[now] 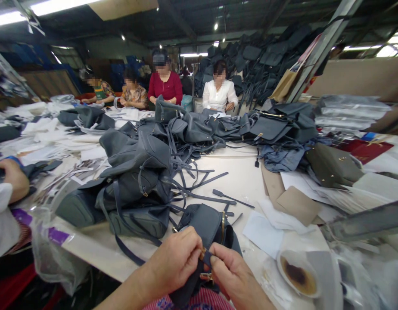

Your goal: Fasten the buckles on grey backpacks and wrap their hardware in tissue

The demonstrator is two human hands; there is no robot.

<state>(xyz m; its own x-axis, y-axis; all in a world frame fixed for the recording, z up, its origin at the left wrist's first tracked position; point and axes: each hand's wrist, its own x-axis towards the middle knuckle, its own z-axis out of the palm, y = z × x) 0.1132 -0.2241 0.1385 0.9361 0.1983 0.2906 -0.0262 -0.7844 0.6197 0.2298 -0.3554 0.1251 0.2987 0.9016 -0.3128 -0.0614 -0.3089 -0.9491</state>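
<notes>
My left hand [175, 260] and my right hand [231, 275] meet at the bottom of the view, pinching a narrow dark strap [207, 258] with a small gold buckle [203, 255]. The strap belongs to a blue-grey leather backpack [202, 226] that lies against me, partly hidden by my fingers. A heap of similar bags [134, 150] with loose straps trailing from it sits just beyond my left hand. To the right of my right hand stands a paper cup [297, 273] with a brown stain inside.
The white worktable [244, 165] carries loose straps, papers and tan card. Plastic-wrapped stacks [350, 112] rise at right. A co-worker's arm [11, 181] handles a bag at left. Several seated people [165, 84] work beyond the table, before a large pile of dark bags [253, 60].
</notes>
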